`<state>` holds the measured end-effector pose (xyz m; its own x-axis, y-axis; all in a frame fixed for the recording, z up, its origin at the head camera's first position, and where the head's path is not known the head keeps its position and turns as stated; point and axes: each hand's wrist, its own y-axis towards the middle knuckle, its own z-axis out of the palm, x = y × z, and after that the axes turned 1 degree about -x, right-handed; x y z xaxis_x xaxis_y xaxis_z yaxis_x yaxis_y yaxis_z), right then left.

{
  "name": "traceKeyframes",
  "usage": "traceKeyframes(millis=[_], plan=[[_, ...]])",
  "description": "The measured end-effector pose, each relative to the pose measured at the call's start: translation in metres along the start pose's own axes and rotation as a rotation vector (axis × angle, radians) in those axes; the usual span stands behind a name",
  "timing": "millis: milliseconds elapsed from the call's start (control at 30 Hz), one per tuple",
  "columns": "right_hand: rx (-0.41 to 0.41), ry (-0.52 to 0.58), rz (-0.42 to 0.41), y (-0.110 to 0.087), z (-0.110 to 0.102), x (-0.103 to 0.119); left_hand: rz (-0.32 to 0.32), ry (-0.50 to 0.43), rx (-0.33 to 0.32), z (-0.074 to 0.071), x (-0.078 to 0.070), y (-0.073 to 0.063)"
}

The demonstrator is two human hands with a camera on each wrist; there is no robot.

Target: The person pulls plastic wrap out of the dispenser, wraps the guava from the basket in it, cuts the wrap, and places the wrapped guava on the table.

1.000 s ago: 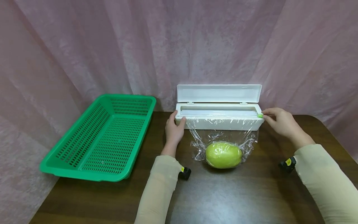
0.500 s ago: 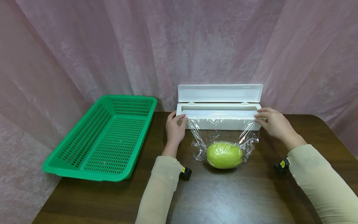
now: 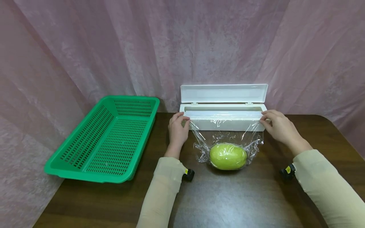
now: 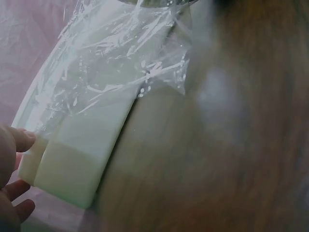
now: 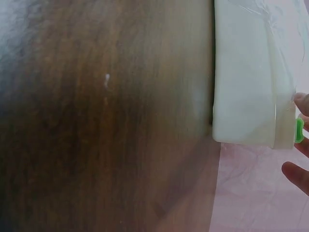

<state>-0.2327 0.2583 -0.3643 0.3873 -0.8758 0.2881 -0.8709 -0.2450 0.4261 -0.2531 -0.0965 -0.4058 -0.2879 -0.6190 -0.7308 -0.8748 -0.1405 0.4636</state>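
A green oval fruit [image 3: 228,156], melon-like, lies on the table under crumpled cling film [image 3: 219,136]. The film runs back to a white cling film dispenser [image 3: 225,125], whose lid stands up. At the dispenser's left end, my left hand [image 3: 178,131] pinches the film's edge with thumb and forefinger; in the left wrist view, other fingers [image 4: 21,188] lie by the box end. My right hand [image 3: 278,126] pinches the film edge at the right end. Beside its fingers in the right wrist view is a green slider [image 5: 299,130]; the pinch itself is partly out of frame there.
A green slotted plastic basket [image 3: 114,142] stands to the left on the dark wooden table [image 3: 228,202]. Pink curtain [image 3: 222,41] hangs right behind the dispenser. Each sleeve carries a small black wrist camera [image 3: 188,174].
My right hand has let go of the green slider and shifted left onto the film's edge. The left forefinger has come forward from the box end to the film. The fruit stays in place.
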Motion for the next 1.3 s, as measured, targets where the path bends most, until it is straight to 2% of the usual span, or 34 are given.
traceKeyframes(millis=[100, 333, 467, 667, 800, 1100, 1300], plan=[[-0.015, 0.013, 0.007, -0.005, -0.004, 0.001, 0.024, 0.006, 0.012, -0.003, -0.004, 0.000], [-0.007, 0.053, 0.031, -0.010, -0.017, 0.008, 0.057, -0.053, 0.054, -0.020, -0.013, -0.002], [-0.019, 0.055, 0.021, -0.011, -0.026, 0.013, 0.040, -0.091, 0.084, -0.029, -0.014, -0.004], [-0.023, 0.071, 0.006, -0.018, -0.037, 0.022, -0.041, -0.185, 0.129, -0.040, -0.021, -0.005], [-0.008, 0.089, 0.003, -0.024, -0.045, 0.026, -0.077, -0.214, 0.147, -0.048, -0.027, -0.006], [0.011, 0.067, -0.008, -0.030, -0.067, 0.032, -0.048, -0.207, 0.165, -0.062, -0.041, -0.008], [0.003, 0.064, -0.022, -0.038, -0.076, 0.036, -0.048, -0.236, 0.188, -0.071, -0.049, -0.012]])
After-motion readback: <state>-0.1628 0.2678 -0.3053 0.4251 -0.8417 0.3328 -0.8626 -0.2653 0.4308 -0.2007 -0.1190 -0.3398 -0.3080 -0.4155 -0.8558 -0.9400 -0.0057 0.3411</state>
